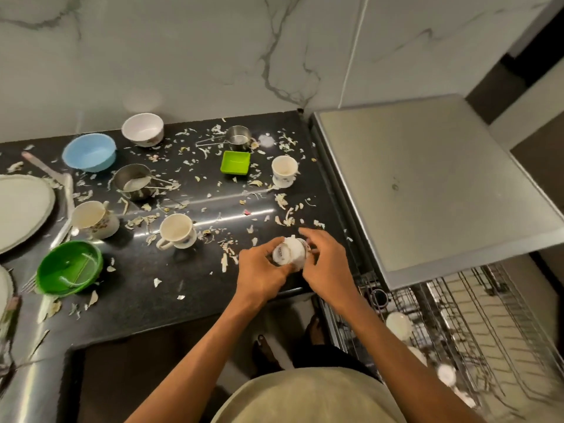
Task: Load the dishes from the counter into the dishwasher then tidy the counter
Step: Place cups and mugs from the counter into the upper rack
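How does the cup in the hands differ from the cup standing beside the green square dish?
The held cup is tipped on its side, base toward the camera, gripped by the left hand and right hand. The standing cup sits upright on the counter, mouth open upward, untouched. Both are white cups with a printed pattern.

Both hands, left hand (259, 271) and right hand (328, 267), are wrapped around a white cup (290, 253) tipped on its side, right at the edge of the black surface (183, 270). Scraps all over, more cups and bowls further back, wire rack (457, 325) open beside it.
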The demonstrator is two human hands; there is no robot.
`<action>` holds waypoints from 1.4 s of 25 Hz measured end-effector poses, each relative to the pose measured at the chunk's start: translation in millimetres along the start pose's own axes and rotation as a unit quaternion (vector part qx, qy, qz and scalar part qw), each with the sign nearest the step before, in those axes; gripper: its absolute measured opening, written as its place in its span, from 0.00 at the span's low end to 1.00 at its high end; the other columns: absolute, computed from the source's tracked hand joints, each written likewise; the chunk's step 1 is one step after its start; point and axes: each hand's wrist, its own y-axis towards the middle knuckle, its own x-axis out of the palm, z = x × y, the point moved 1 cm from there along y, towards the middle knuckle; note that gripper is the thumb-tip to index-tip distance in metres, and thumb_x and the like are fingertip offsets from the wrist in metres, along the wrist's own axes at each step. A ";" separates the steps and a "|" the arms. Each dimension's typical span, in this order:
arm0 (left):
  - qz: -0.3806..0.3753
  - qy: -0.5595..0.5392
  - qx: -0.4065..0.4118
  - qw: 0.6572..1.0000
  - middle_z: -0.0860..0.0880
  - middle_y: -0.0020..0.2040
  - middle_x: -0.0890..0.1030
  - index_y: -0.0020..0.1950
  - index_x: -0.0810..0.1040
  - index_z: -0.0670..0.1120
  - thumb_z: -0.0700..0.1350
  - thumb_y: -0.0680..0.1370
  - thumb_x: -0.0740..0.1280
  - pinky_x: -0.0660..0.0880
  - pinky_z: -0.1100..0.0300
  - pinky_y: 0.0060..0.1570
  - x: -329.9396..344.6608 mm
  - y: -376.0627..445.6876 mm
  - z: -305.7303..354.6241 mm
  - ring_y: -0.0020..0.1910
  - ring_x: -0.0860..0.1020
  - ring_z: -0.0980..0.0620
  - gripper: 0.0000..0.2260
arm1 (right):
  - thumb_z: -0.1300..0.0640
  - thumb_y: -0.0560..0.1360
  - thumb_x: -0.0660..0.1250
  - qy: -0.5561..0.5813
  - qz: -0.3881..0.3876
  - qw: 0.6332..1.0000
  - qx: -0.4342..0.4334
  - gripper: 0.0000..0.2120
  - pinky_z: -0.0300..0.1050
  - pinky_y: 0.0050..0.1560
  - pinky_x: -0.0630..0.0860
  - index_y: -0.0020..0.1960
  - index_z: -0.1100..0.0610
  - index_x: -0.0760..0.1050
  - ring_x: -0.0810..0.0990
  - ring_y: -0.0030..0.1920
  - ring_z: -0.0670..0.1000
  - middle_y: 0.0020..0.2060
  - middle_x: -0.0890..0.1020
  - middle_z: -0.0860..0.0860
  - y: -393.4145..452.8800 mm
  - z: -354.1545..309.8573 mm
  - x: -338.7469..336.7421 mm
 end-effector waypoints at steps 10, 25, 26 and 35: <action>-0.168 0.096 0.101 0.976 0.56 0.35 0.84 0.44 0.85 0.49 0.37 0.67 0.75 0.81 0.58 0.38 106.6 -14.8 47.9 0.34 0.82 0.59 0.09 | 0.51 0.65 0.68 -0.172 0.060 0.982 -0.048 0.32 0.49 0.63 0.75 0.68 0.60 0.73 0.73 0.63 0.53 0.63 0.77 0.53 -75.5 71.9 -59.9; -0.330 0.097 0.107 0.933 0.57 0.57 0.82 0.63 0.82 0.46 0.34 0.74 0.72 0.74 0.71 0.57 319.6 -93.1 61.2 0.56 0.79 0.62 0.18 | 0.50 0.70 0.55 -0.158 0.068 0.966 0.191 0.22 0.42 0.47 0.76 0.58 0.57 0.77 0.78 0.54 0.53 0.54 0.80 0.53 -174.4 263.6 -153.2; -0.344 0.105 0.112 0.926 0.55 0.57 0.83 0.63 0.82 0.45 0.34 0.75 0.70 0.76 0.69 0.56 331.2 -97.6 60.1 0.54 0.78 0.62 0.18 | 0.50 0.70 0.56 -0.144 0.070 0.966 0.205 0.24 0.45 0.47 0.78 0.62 0.57 0.77 0.79 0.54 0.54 0.56 0.80 0.54 -181.2 273.9 -156.3; -0.484 0.181 0.026 0.856 0.48 0.68 0.77 0.72 0.74 0.44 0.34 0.75 0.65 0.67 0.70 0.67 402.0 -109.7 20.7 0.68 0.72 0.58 0.24 | 0.52 0.65 0.69 -0.088 0.093 0.931 0.343 0.11 0.45 0.49 0.74 0.45 0.55 0.80 0.81 0.40 0.56 0.37 0.84 0.53 -208.6 345.1 -147.6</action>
